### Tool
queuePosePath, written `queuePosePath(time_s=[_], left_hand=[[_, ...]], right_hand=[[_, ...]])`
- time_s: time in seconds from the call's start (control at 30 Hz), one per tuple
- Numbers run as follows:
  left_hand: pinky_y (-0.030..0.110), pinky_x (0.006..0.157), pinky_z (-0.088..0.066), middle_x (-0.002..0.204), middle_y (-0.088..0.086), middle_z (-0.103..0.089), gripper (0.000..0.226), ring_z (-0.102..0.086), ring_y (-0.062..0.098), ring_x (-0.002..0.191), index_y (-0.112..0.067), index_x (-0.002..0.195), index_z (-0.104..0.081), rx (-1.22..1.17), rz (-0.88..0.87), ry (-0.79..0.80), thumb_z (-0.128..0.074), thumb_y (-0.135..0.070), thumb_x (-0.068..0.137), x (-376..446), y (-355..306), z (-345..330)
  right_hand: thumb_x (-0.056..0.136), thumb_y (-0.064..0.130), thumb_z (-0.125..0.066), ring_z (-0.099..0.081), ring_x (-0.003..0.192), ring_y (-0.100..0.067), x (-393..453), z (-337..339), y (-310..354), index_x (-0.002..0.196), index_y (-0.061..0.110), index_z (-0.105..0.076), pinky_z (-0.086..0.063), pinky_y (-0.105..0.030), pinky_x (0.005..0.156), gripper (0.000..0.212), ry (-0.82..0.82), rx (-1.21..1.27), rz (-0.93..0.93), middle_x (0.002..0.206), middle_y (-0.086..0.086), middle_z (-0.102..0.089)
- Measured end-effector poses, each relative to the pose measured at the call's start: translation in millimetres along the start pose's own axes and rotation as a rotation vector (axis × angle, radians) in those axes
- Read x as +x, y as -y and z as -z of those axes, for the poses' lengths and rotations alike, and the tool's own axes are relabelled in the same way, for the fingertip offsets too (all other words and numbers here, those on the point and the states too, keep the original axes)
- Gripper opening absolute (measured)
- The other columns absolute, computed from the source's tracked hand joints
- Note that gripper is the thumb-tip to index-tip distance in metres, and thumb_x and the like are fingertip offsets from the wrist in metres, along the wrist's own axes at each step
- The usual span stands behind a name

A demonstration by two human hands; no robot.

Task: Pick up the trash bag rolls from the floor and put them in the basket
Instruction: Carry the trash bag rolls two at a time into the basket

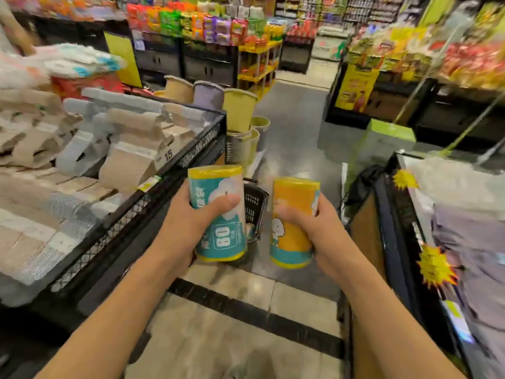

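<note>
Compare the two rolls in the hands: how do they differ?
The teal roll in the left hand has a mostly teal wrapper with yellow ends and shows "80"; the orange roll in the right hand is mostly orange with a teal band at the bottom. Both are held roughly upright, above the floor.

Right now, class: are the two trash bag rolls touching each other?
Apart. The head view shows the teal roll in the left hand and the orange roll in the right hand, with the basket visible between them.
</note>
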State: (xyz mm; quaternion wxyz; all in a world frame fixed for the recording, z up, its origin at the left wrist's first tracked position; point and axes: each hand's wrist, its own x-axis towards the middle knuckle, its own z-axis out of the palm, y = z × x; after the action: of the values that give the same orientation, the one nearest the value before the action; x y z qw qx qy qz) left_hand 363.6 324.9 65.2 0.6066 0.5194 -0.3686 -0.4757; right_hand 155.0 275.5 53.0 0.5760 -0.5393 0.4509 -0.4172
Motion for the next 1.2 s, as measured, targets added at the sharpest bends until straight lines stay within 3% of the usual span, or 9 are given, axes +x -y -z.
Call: queuePosePath(time_s=[0.2,0.37,0.5,0.6,0.73,0.8,0.93,1.13,1.2], left_hand=[[0.029,0.061,-0.06,0.093,-0.001,-0.079,0.051,-0.077,0.017,0.079,-0.018,0.111,-0.064,-0.022,0.0,0.11,-0.078,-0.028,0.063,115.6,-7.4,-33.9],[0.03,0.065,-0.061,0.102,0.005,-0.078,0.061,-0.077,0.021,0.085,-0.012,0.122,-0.062,-0.021,-0.012,0.161,-0.079,-0.026,0.065,199.6,-10.1,-59.5],[0.03,0.065,-0.061,0.102,0.004,-0.077,0.07,-0.077,0.022,0.086,-0.009,0.124,-0.06,-0.017,-0.006,0.151,-0.088,-0.025,0.061,259.9,1.4,-79.6],[0.027,0.061,-0.059,0.094,-0.001,-0.078,0.066,-0.076,0.017,0.08,-0.007,0.125,-0.06,-0.058,0.002,0.097,-0.08,-0.024,0.063,301.7,15.8,-99.7],[0.031,0.065,-0.06,0.099,0.0,-0.078,0.076,-0.076,0.019,0.085,-0.006,0.126,-0.059,-0.072,0.023,0.025,-0.092,-0.019,0.059,358.8,37.7,-127.1],[0.036,0.07,-0.062,0.104,0.003,-0.077,0.08,-0.076,0.023,0.091,-0.009,0.125,-0.06,-0.064,0.037,-0.039,-0.089,-0.031,0.053,385.9,47.1,-141.6],[0.045,0.079,-0.063,0.112,0.008,-0.075,0.089,-0.075,0.028,0.097,-0.007,0.128,-0.058,-0.043,0.048,-0.179,-0.088,-0.037,0.05,431.2,57.7,-166.6],[0.033,0.069,-0.061,0.106,0.002,-0.077,0.079,-0.076,0.022,0.091,-0.009,0.124,-0.06,-0.047,0.074,-0.366,-0.09,-0.031,0.053,490.0,70.1,-179.3],[0.031,0.067,-0.061,0.101,-0.002,-0.077,0.07,-0.076,0.019,0.089,-0.016,0.118,-0.061,-0.071,0.084,-0.431,-0.09,-0.027,0.054,506.8,76.0,-177.0]], right_hand=[[0.064,0.029,-0.081,-0.076,0.087,-0.015,86.6,27.8,21.0,0.118,0.021,-0.062,-0.06,-0.029,0.068,0.058,-0.118,0.036,0.029,0.097,0.005,-0.078],[0.061,0.033,-0.082,-0.076,0.092,-0.019,155.6,48.0,32.1,0.12,0.021,-0.061,-0.063,-0.034,0.075,0.064,-0.177,0.025,0.031,0.102,0.001,-0.078],[0.068,0.028,-0.081,-0.075,0.085,-0.015,214.7,74.1,29.5,0.112,0.024,-0.062,-0.062,-0.03,0.071,0.048,-0.18,0.01,0.02,0.094,0.006,-0.077],[0.078,0.018,-0.079,-0.075,0.083,-0.015,263.1,99.7,21.6,0.11,0.023,-0.062,-0.062,-0.032,0.071,0.037,-0.179,0.006,-0.003,0.092,0.004,-0.076],[0.074,0.022,-0.085,-0.076,0.089,-0.02,335.4,136.7,11.5,0.115,0.021,-0.062,-0.062,-0.039,0.078,0.047,-0.133,-0.004,-0.039,0.098,0.001,-0.077],[0.07,0.023,-0.089,-0.076,0.087,-0.019,374.3,154.5,8.6,0.116,0.021,-0.061,-0.063,-0.037,0.075,0.054,-0.088,0.004,-0.049,0.097,0.002,-0.077],[0.079,0.02,-0.084,-0.076,0.085,-0.015,449.3,182.1,7.4,0.115,0.023,-0.06,-0.062,-0.031,0.07,0.044,0.037,-0.014,-0.068,0.095,0.006,-0.077],[0.068,0.032,-0.089,-0.074,0.097,-0.026,548.4,189.5,-2.2,0.118,0.027,-0.059,-0.063,-0.047,0.082,0.058,0.21,-0.058,-0.122,0.105,-0.002,-0.075],[0.066,0.032,-0.092,-0.075,0.095,-0.023,580.2,183.3,-6.3,0.119,0.026,-0.059,-0.063,-0.045,0.08,0.063,0.272,-0.073,-0.132,0.104,-0.001,-0.076]])
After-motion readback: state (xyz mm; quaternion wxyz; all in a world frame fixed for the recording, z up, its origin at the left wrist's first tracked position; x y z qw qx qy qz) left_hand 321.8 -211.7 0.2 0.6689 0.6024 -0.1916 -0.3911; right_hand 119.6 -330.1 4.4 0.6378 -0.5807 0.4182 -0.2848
